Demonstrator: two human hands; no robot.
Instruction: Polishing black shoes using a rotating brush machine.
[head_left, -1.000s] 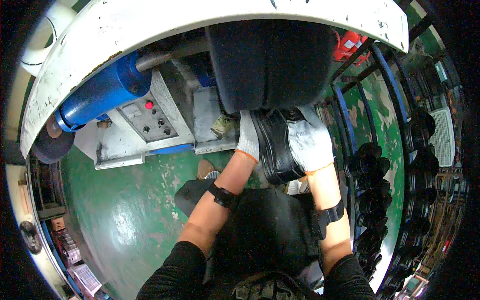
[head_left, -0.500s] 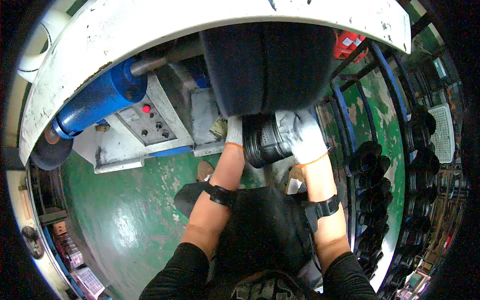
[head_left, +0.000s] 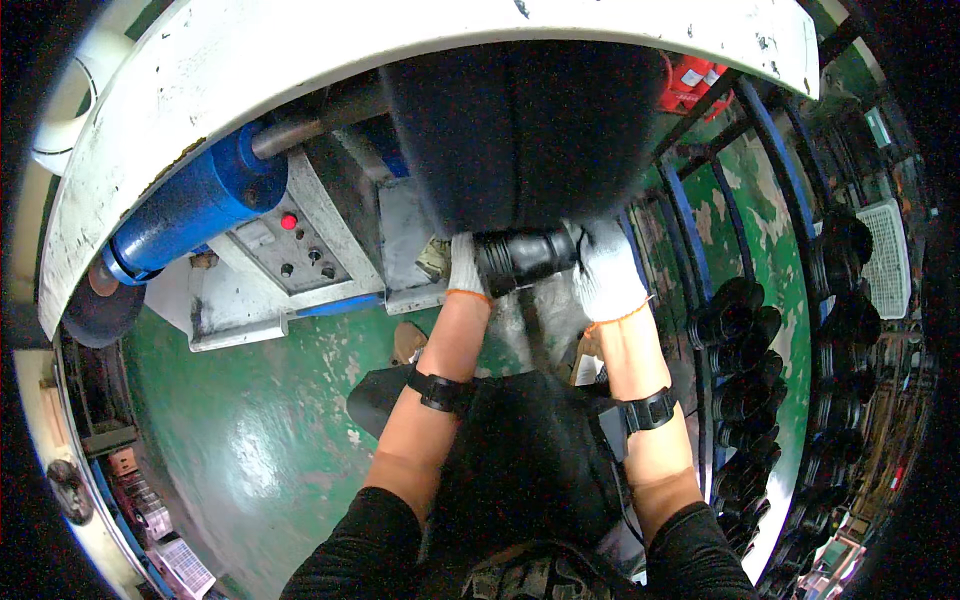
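Note:
Both my hands, in white knit gloves with orange cuffs, grip a glossy black boot (head_left: 535,257) from its two ends. My left hand (head_left: 464,268) closes on the ribbed left end; my right hand (head_left: 607,272) holds the other end, its fingers partly hidden. The boot lies crosswise just under a large dark buffing wheel (head_left: 520,140), whose surface looks blurred. Whether boot and wheel touch is hard to tell from here.
A white, scuffed hood (head_left: 400,30) arches over the wheel. To the left are a blue cylinder (head_left: 190,200) on a shaft and a control panel (head_left: 300,250) with a red button. Racks of black footwear (head_left: 745,390) stand close on my right; a red object (head_left: 690,85) sits beyond.
The boot has been turned in my hands, now showing a smooth, shiny side and lying more level. My right hand has rolled with it; the left has shifted slightly.

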